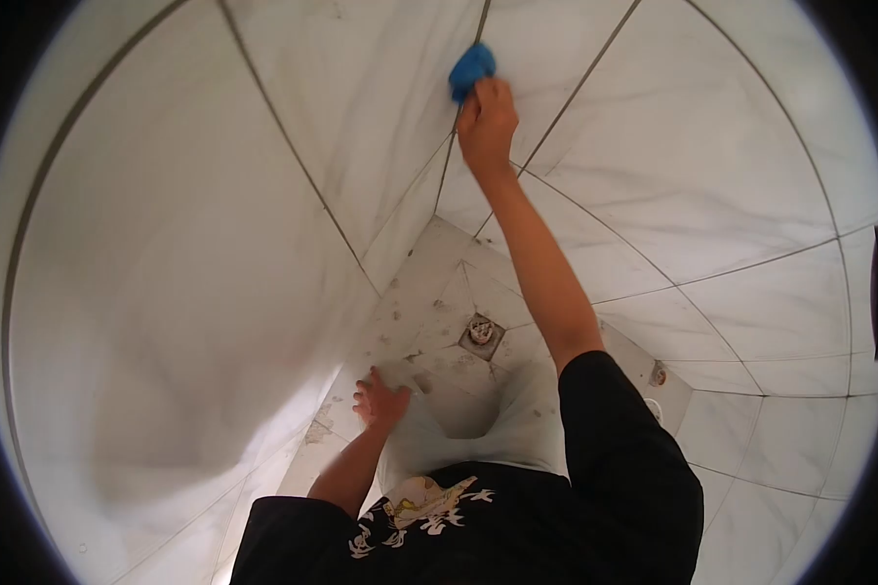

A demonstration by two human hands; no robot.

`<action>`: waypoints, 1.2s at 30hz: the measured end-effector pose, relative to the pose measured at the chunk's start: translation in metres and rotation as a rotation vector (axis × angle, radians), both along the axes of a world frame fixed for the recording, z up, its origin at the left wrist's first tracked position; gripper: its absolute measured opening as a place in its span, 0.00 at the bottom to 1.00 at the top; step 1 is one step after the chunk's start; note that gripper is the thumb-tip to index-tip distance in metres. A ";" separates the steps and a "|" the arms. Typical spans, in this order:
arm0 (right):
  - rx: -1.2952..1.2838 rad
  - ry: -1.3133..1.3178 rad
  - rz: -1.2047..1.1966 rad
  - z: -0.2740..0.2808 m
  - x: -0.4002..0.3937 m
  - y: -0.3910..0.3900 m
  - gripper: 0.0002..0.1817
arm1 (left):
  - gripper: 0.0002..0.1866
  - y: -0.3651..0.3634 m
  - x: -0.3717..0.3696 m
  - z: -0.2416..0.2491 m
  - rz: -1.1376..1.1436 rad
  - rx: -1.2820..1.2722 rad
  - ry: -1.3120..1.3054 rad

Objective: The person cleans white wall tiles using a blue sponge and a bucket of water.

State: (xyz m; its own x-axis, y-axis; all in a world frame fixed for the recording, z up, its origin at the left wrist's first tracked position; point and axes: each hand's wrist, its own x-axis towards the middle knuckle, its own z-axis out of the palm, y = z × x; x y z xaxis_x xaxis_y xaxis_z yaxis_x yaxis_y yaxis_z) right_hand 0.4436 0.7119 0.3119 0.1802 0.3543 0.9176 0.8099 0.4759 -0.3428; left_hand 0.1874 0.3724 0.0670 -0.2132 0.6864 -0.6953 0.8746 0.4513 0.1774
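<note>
The fingers of the right hand (490, 119) are closed around the lower end of a blue cloth (472, 70), which is bunched up and slightly blurred. The cloth sits high in the corner, over the dark seam (445, 174) where the left tiled wall (176, 234) meets the right tiled wall (741, 175). Its long axis slants in the view, the free end pointing up and a little right, roughly along the seam; the hand hides part of its lower edge. The left hand (382, 402) is empty, its fingers spread, beside the pale trousers (535, 419); whether it rests on them I cannot tell.

The outstretched right forearm (546, 263) crosses in front of the right wall and its grout lines. Below the corner, a square floor drain (481, 334) is set in the stained tile floor (429, 268), just ahead of the trousers and unobstructed.
</note>
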 end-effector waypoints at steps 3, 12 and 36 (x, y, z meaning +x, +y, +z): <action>-0.131 0.085 0.018 -0.094 -0.004 -0.007 0.11 | 0.53 0.004 0.004 0.000 0.005 -0.002 0.011; -0.852 0.106 -0.002 -0.248 0.028 -0.098 0.08 | 0.54 0.001 0.007 -0.009 -0.013 0.021 0.098; 0.034 0.447 0.413 0.247 0.013 -0.030 0.28 | 0.51 -0.027 -0.031 -0.015 0.079 0.214 -0.149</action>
